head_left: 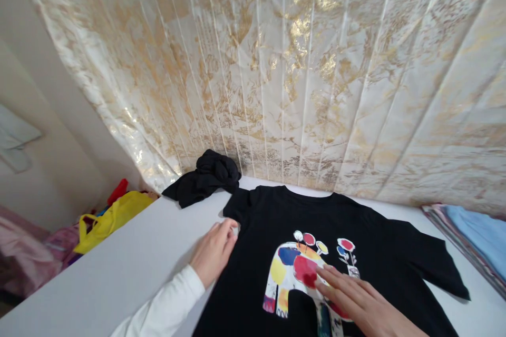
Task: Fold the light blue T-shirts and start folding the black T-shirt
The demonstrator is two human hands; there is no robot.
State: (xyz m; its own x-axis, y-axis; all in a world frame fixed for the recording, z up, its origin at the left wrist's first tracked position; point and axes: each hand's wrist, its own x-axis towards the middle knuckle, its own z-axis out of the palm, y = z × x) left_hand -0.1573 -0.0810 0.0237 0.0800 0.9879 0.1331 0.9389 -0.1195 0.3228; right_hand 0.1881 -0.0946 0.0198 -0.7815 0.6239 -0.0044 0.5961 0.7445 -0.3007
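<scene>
A black T-shirt (367, 226) lies spread out on the white table, its neckline toward the curtain. Its front carries a colourful elephant print (290, 258) with flowers. At the shirt's left side edge, just below the sleeve, my left hand (215, 253) has its fingers curled together on the fabric. My right hand (356, 300) rests with straight fingers over the print, covering part of the elephant. The shirt's lower hem runs out of view at the bottom.
A crumpled black garment (209, 176) lies at the table's back edge. Folded clothes (480, 242) are stacked at the right. Beyond the left edge of the white table (118, 268) is a heap with a yellow cloth (116, 221). A gold-patterned curtain (276, 73) hangs behind.
</scene>
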